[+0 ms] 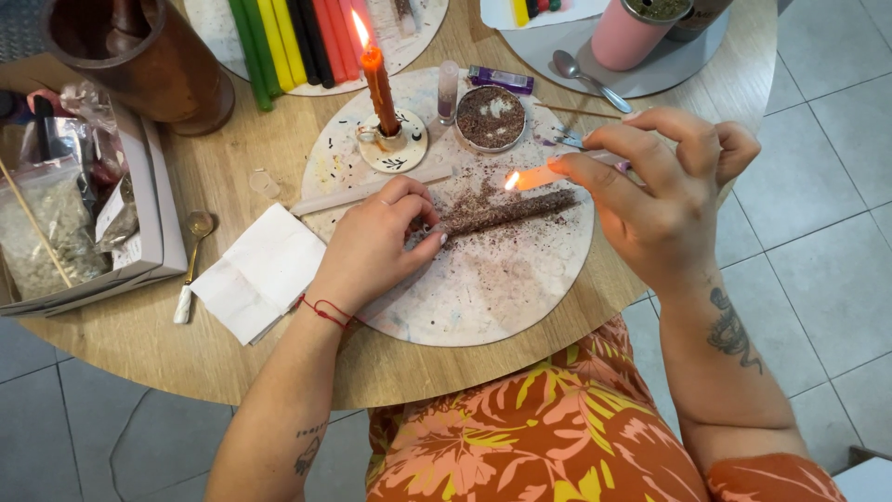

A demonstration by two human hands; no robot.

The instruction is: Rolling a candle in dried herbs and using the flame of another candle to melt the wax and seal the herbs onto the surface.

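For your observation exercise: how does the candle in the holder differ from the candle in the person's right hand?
The holder candle stands upright in its holder, untouched; the hand candle lies nearly level, pinched by the right hand. The holder candle's flame points up; the hand candle's points sideways over the herb-coated stick. Both are orange and lit.

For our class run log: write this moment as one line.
left hand: pins herb-coated candle on round board | right hand: holds lit orange candle over it

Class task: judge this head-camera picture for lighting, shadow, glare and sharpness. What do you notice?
Head view: soft, even light with only faint shadows under the left hand and right hand; no strong glare, though both flames, on the upright orange candle and the small lit candle, glow bright; focus is fairly sharp throughout.
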